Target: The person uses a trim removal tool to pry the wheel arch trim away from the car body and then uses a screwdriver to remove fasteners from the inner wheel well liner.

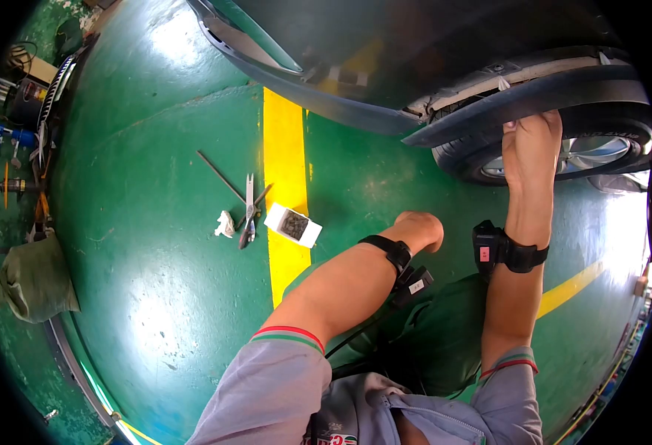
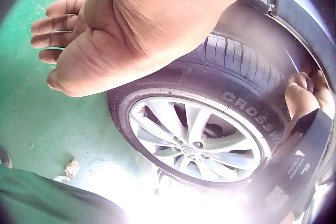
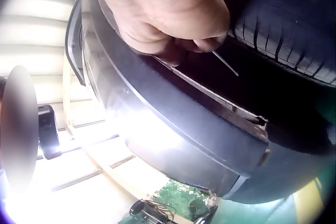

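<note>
My right hand (image 1: 533, 148) is up at the dark wheel-arch trim (image 1: 585, 90), beside the tyre (image 1: 463, 159). In the right wrist view the curled fingers of that hand (image 3: 168, 16) pinch a thin metal rod (image 3: 227, 64) at the trim's inner edge (image 3: 210, 94); the rod's far end is hidden. The left wrist view has the right hand (image 2: 305, 95) beyond the tyre (image 2: 210, 85). My left hand (image 1: 421, 228) hangs over the floor near my knees, holding nothing; in its own view the left hand (image 2: 121, 37) has loose, extended fingers.
Pliers (image 1: 249, 211), a long thin rod (image 1: 220, 175), a crumpled white piece (image 1: 225, 224) and a small white box of dark pieces (image 1: 294, 225) lie on the green floor (image 1: 155, 222). The dark car body (image 1: 385, 67) overhangs ahead. Equipment (image 1: 25, 141) lines the left side.
</note>
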`<move>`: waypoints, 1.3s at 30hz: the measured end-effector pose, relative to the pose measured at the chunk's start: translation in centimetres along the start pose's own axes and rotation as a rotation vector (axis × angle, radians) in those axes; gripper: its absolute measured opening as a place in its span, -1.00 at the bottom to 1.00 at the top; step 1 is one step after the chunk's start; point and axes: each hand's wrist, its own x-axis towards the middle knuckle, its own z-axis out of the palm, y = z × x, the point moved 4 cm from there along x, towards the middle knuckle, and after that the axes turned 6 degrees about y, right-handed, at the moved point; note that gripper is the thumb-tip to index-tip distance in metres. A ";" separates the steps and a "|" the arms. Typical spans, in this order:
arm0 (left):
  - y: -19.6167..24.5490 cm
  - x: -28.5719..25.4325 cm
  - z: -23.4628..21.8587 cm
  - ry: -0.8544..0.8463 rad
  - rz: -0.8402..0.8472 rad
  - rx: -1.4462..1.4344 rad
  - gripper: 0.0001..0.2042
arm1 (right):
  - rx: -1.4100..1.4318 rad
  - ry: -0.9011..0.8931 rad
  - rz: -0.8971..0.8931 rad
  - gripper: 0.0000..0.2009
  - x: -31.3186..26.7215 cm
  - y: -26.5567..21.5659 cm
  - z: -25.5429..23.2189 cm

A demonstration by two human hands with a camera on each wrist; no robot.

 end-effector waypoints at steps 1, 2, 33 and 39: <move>0.0 0.1 0.0 0.004 -0.006 -0.004 -0.64 | 0.075 0.009 0.041 -0.89 0.0 0.1 -0.1; 0.0 0.1 0.0 0.007 -0.014 -0.008 -0.64 | 0.151 0.017 0.082 -0.89 0.0 0.1 0.1; 0.0 -0.4 -0.1 0.035 0.007 -0.084 -0.63 | -0.045 0.099 0.112 -0.89 0.2 -0.1 0.1; 0.1 -0.7 -0.5 0.003 -0.018 -0.073 -0.65 | 0.079 0.033 0.178 -0.87 0.0 0.0 0.1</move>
